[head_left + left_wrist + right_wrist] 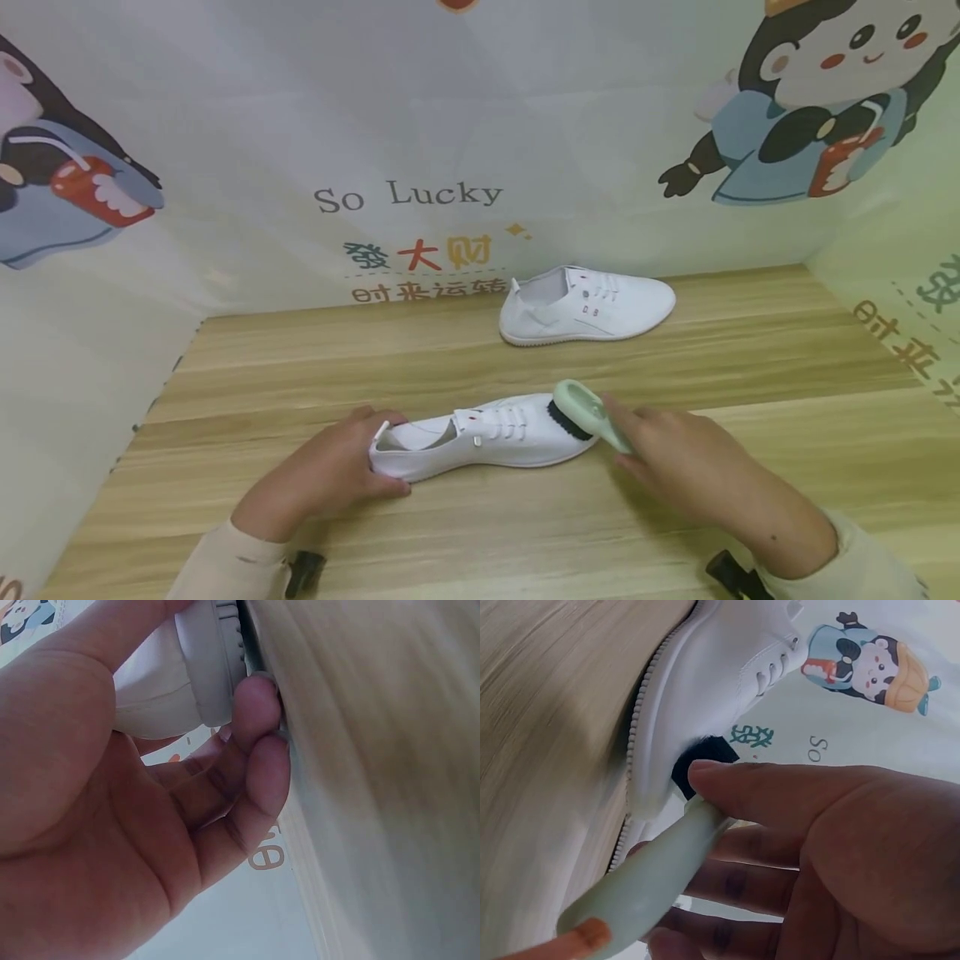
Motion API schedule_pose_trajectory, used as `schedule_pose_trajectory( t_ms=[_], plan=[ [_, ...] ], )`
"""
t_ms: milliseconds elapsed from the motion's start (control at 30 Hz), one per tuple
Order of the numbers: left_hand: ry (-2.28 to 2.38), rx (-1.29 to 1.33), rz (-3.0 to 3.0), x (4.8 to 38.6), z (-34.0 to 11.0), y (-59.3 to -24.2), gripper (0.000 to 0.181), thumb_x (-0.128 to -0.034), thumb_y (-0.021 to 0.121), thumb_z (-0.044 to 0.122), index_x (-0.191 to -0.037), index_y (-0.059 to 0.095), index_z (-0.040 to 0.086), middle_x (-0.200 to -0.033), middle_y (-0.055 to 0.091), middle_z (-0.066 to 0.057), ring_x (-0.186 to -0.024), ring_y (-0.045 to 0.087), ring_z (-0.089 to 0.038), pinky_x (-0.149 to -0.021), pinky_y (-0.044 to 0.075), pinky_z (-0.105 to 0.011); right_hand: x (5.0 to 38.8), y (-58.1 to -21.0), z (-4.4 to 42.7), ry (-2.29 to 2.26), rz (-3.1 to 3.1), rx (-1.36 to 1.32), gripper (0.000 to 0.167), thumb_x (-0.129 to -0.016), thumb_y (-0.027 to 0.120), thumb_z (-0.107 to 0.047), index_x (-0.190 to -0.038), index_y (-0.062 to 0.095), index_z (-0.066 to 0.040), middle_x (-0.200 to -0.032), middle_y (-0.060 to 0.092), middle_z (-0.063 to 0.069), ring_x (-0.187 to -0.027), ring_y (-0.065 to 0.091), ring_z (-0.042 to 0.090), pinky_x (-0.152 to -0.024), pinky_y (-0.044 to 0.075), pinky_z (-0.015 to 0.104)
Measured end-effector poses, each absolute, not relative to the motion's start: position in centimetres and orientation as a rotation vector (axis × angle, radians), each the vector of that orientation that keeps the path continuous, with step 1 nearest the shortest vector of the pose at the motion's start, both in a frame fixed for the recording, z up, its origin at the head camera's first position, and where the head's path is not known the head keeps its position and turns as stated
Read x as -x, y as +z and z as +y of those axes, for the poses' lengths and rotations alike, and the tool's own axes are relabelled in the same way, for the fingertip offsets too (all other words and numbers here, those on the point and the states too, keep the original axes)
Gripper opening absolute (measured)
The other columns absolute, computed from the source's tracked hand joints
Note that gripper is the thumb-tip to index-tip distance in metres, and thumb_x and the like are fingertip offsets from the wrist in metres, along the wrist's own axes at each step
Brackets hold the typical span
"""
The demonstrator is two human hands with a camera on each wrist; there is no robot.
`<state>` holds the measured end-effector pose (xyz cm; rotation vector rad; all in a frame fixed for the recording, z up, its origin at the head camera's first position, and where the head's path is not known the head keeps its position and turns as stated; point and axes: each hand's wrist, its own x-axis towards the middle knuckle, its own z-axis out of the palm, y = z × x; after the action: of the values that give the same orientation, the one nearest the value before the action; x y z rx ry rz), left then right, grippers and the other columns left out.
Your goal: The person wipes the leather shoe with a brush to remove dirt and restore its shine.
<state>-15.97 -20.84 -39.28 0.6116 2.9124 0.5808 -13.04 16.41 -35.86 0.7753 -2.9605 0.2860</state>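
Note:
A white lace-up shoe (517, 437) lies on the table with its toe to the right. My left hand (337, 462) grips it around the heel; in the left wrist view the thumb and fingers (259, 712) sit on either side of the heel. In my right hand (678, 458) is a pale green shoe brush (588, 410), held by its handle. Its dark bristles (701, 761) touch the top of the toe. The handle (645, 881) slants across the fingers in the right wrist view.
A second white shoe (588, 308) stands farther back, against the printed backdrop (420, 125), toe to the right. The wood-grain table (300, 367) runs under both shoes, with sheet walls at its back and sides.

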Motion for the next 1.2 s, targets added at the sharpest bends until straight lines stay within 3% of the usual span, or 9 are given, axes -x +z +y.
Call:
schedule_pose_trajectory(
  t_ms=[533, 1033, 1200],
  plan=[
    [0.592, -0.585, 2.917, 15.8, -20.9, -39.3, 0.065, -0.0643, 0.086, 0.037, -0.119, 0.059, 0.015, -0.113, 0.057, -0.005, -0.089, 0.054, -0.013, -0.08, 0.047, -0.036, 14.1, -36.1, 17.1, 0.32, -3.005, -0.76, 0.056, -0.08, 0.075, -0.016, -0.128, 0.05, -0.003, -0.074, 0.057, -0.001, -0.059, 0.048, 0.011, -0.047, 0.04, 0.027],
    [0.588, -0.619, 2.924, 16.0, -21.0, -39.2, 0.064, -0.0646, 0.085, 0.039, -0.118, 0.059, 0.015, -0.114, 0.058, -0.004, -0.09, 0.054, -0.012, -0.08, 0.047, -0.036, 14.2, -36.0, 17.2, 0.289, -2.965, -0.763, 0.055, -0.08, 0.075, -0.016, -0.127, 0.051, -0.001, -0.075, 0.057, -0.001, -0.06, 0.05, 0.011, -0.049, 0.042, 0.029],
    [0.515, -0.592, 2.96, 15.9, -20.9, -39.0, 0.066, -0.062, 0.085, 0.043, -0.117, 0.059, 0.019, -0.111, 0.06, 0.002, -0.084, 0.055, -0.01, -0.074, 0.047, -0.034, 14.2, -35.9, 17.1, 0.301, -2.956, -0.764, 0.06, -0.082, 0.073, -0.019, -0.132, 0.049, 0.002, -0.081, 0.061, 0.003, -0.063, 0.051, 0.013, -0.053, 0.044, 0.031]
  ],
)
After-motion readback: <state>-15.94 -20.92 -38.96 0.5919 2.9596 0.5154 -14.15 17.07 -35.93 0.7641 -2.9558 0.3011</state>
